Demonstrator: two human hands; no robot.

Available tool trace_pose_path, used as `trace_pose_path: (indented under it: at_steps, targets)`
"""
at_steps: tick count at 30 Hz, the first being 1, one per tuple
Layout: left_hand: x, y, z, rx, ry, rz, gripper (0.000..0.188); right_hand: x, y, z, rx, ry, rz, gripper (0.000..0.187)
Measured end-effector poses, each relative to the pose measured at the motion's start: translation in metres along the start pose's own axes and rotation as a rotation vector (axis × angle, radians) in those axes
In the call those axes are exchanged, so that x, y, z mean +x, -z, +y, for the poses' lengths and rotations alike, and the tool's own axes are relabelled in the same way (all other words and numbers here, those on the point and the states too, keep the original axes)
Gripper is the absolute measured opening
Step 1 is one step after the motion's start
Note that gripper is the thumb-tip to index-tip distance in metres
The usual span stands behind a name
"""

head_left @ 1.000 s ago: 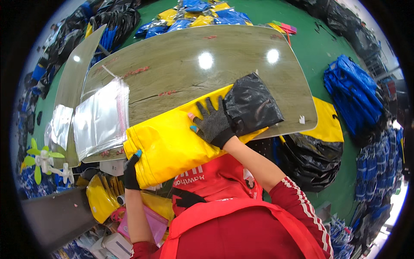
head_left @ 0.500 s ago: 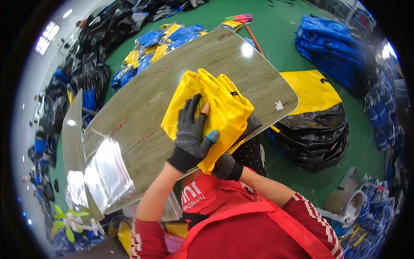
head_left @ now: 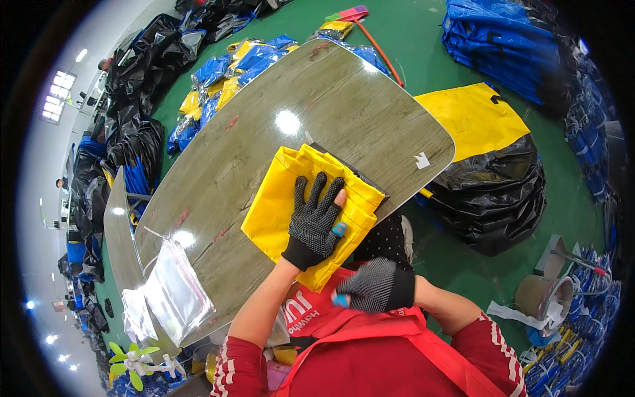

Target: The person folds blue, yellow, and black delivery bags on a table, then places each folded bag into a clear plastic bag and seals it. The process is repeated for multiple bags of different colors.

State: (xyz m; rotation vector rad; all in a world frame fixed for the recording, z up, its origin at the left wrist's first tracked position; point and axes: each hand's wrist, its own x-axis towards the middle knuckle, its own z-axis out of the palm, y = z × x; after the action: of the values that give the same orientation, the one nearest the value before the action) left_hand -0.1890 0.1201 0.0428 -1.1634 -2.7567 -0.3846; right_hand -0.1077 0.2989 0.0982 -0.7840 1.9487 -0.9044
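Observation:
A folded yellow tarp-like sheet [head_left: 268, 221] lies near the front edge of the wood-patterned table [head_left: 218, 172], its near corner reaching past the edge. Dark material shows along its far right side. My left hand [head_left: 314, 228], in a black dotted glove with bare thumb tip and a blue patch, rests flat on top with the fingers spread. Off the sheet's near right side, my right hand [head_left: 374, 286] hovers in front of the red apron [head_left: 377, 341]. Motion blurs its gloved fingers, and nothing can be made out in them.
Clear plastic bags [head_left: 175, 288] lie at the table's left end. Beyond the table are packed blue and yellow bundles [head_left: 248, 59] and a red-handled broom [head_left: 380, 49]. A yellow-and-black stack [head_left: 489, 192] stands at the right, with a tape roll [head_left: 539, 298] nearer me.
The yellow sheet has come nearer and lies flatter on the table. My right hand has come out from under its near edge and moved right. My left hand stays on top.

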Motion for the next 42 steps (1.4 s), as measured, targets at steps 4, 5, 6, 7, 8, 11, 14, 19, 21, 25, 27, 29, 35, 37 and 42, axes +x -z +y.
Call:
trace_pose_path:
  at_steps: [4, 5, 6, 7, 8, 11, 14, 19, 21, 25, 27, 29, 35, 37, 42]
  targets:
    - [-0.002, 0.003, -0.006, -0.537, 0.221, 0.272, 0.056, 0.036, 0.047, 0.012, -0.481, 0.157, 1.094, 0.066]
    - [0.002, 0.010, -0.011, -0.229, 0.176, 0.413, 0.055, 0.052, 0.052, 0.022, -0.650, 0.016, 1.104, 0.071]
    - [0.009, 0.016, -0.018, -0.026, 0.203, 0.280, 0.054, 0.065, 0.050, 0.035, -0.623, 0.083, 1.151, 0.074]
    - [0.016, 0.022, -0.028, 0.189, 0.131, 0.257, 0.053, 0.074, 0.049, 0.048, -0.613, 0.097, 1.125, 0.077]
    - [0.025, 0.026, -0.039, 0.204, 0.162, 0.131, 0.050, 0.078, 0.044, 0.061, -0.588, 0.021, 1.035, 0.079]
    - [0.035, 0.023, -0.070, -0.530, 0.258, 0.034, 0.045, 0.062, 0.030, 0.089, -0.652, 0.204, 0.965, 0.083]
    - [0.013, 0.008, -0.087, -0.565, 0.207, -0.104, 0.045, 0.025, 0.032, 0.094, -0.885, 0.583, 0.864, 0.057]
    - [-0.053, 0.008, -0.083, -1.651, 0.582, -0.173, 0.049, 0.004, 0.051, 0.080, -0.471, 0.562, 0.885, 0.049]
    - [-0.076, 0.009, -0.068, -2.063, 0.610, 0.175, 0.056, 0.013, 0.048, 0.074, -0.113, 0.405, 0.887, 0.051]
    - [-0.106, -0.019, -0.026, -1.392, 0.656, 0.727, 0.052, 0.045, 0.031, 0.065, 0.906, 0.049, 0.812, 0.050]
    - [-0.120, -0.035, -0.014, -1.041, 0.867, 0.662, 0.047, 0.061, 0.026, 0.063, 1.084, 0.109, 0.656, 0.046]
    - [-0.140, -0.033, -0.020, -0.975, 0.963, 0.535, 0.046, 0.070, 0.026, 0.064, 1.193, -0.051, 0.454, 0.045]
    - [-0.270, 0.082, -0.154, 0.033, 1.076, 0.394, 0.020, 0.073, 0.036, 0.080, 1.119, -0.234, 0.535, 0.049]
    - [-0.343, 0.108, -0.205, 0.413, 1.244, 0.475, 0.017, 0.070, 0.039, 0.082, 1.138, -0.141, 0.423, 0.052]
    - [-0.451, 0.066, -0.263, 0.227, 1.263, 0.415, 0.016, 0.064, 0.037, 0.079, 1.158, -0.134, 0.493, 0.054]
